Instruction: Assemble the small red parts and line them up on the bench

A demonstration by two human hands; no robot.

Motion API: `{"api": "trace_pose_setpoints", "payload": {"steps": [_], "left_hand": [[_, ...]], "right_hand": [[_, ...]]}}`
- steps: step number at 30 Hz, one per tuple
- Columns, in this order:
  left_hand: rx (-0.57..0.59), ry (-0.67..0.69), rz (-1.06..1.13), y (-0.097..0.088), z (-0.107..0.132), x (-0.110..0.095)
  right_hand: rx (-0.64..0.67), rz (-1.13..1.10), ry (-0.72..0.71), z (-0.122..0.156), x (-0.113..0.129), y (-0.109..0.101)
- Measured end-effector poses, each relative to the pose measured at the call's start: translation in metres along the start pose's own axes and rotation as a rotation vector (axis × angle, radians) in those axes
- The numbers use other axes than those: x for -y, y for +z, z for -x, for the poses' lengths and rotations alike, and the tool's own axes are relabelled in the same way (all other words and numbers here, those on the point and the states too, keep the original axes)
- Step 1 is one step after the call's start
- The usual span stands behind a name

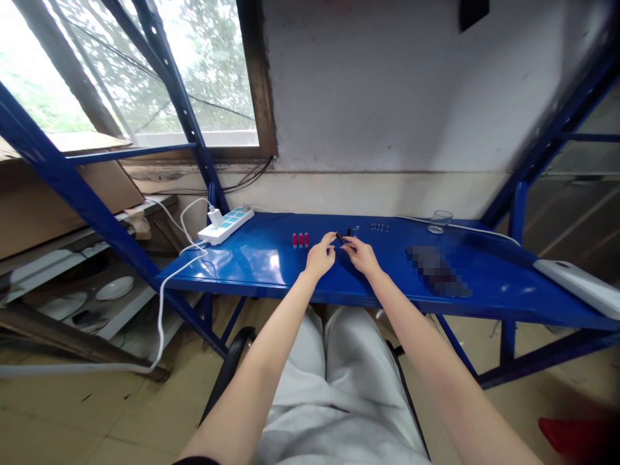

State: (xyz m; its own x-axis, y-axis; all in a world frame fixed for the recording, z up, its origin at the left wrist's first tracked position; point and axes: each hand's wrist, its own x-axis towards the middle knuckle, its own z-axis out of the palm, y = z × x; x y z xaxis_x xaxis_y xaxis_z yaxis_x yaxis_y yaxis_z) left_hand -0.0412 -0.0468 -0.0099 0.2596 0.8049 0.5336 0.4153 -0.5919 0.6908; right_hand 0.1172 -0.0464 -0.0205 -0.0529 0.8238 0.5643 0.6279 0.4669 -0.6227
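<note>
Between my two hands, just above the blue table (261, 261), is a small black stick-like piece (340, 238). My left hand (320, 258) pinches at its upper left end with thumb and forefinger. Closed on its lower right end are the fingers of my right hand (363, 256). Right behind my right fingertips lies another short black piece (349, 232), beside a tiny clear or silvery bit (355, 228). Three red cylinders with pale ends (301, 240) stand in a row left of my hands. Several tiny metallic pieces (380, 227) lie in rows to the right.
A white power strip (227, 225) with a plugged-in cable sits at the table's left end. Toward the back right stands a clear glass (440, 222). A blurred-out dark object (438, 271) lies on the right, and a white flat device (578, 287) at the right edge.
</note>
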Motion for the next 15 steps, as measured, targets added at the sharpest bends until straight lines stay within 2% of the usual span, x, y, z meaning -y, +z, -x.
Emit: {"api": "trace_pose_setpoints", "payload": {"steps": [10, 15], "left_hand": [[0.006, 0.01, 0.046, 0.0029, -0.0019, 0.0042], [-0.107, -0.001, 0.058, 0.0043, -0.0049, 0.0048]], "right_hand": [[-0.005, -0.017, -0.003, -0.0003, -0.0035, 0.0012], [-0.018, -0.018, -0.03, -0.0004, 0.0006, 0.0012]]}}
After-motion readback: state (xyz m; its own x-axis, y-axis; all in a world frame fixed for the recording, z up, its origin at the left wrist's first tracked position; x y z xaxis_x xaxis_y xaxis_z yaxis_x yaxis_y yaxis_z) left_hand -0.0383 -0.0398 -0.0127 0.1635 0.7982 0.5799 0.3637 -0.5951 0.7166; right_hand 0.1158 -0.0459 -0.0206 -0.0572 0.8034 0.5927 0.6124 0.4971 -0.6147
